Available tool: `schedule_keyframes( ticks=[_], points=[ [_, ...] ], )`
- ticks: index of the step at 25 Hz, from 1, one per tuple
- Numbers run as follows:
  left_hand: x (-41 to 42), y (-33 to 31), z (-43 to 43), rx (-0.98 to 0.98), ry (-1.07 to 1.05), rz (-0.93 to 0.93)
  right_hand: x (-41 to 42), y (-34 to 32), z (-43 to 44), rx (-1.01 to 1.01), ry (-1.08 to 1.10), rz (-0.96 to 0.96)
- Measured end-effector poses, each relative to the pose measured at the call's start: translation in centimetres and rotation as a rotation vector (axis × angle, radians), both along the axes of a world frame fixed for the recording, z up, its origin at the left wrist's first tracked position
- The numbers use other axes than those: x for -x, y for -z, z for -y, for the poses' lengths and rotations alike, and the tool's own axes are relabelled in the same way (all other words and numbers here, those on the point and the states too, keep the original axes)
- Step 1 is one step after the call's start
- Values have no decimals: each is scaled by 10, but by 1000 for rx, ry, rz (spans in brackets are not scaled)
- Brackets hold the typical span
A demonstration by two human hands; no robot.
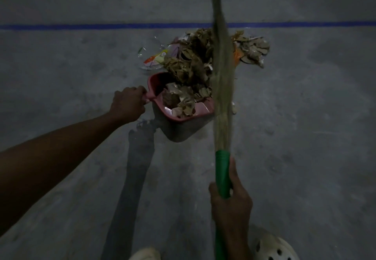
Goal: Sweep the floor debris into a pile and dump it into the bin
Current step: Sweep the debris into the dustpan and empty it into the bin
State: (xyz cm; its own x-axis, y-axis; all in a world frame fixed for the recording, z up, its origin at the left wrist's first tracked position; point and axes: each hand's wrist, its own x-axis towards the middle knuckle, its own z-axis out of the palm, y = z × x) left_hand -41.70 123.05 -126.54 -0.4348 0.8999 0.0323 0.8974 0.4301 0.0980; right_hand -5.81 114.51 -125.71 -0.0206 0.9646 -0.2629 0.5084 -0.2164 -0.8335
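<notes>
I am gripping the dustpan (161, 80) by its short handle with my left hand (129, 104), fingers curled tight round it, and the pink pan is sitting in the middle of the grey floor (305, 137) with its open mouth facing far and right, into the debris (195, 56). My right hand (231, 204) is wrapping round the broom's green handle (222, 170) near me, thumb lying up along it, fingers closing from the left. The broom (221, 80) is reaching away from me, its pale bristles blurring as they are crossing the right side of the pan and the pile. The debris is mostly dry brown leaves: some are lying inside the pan, the rest are heaping on the floor just beyond it, touching its mouth. A colourful wrapper (155, 60) is lying at the pile's left edge. A blue line (81, 26) is running left to right just beyond the pile. My pale shoes (272, 249) are showing at the near edge.
</notes>
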Motion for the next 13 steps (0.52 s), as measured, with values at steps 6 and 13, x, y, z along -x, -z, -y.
schedule_keyframes(
  ticks=[6,13],
  points=[
    [2,0,2,140,-76,-73,6,-3,-118,24,-109,177],
    [7,-3,-8,97,-44,-69,26,10,-62,111,-363,194]
  ],
)
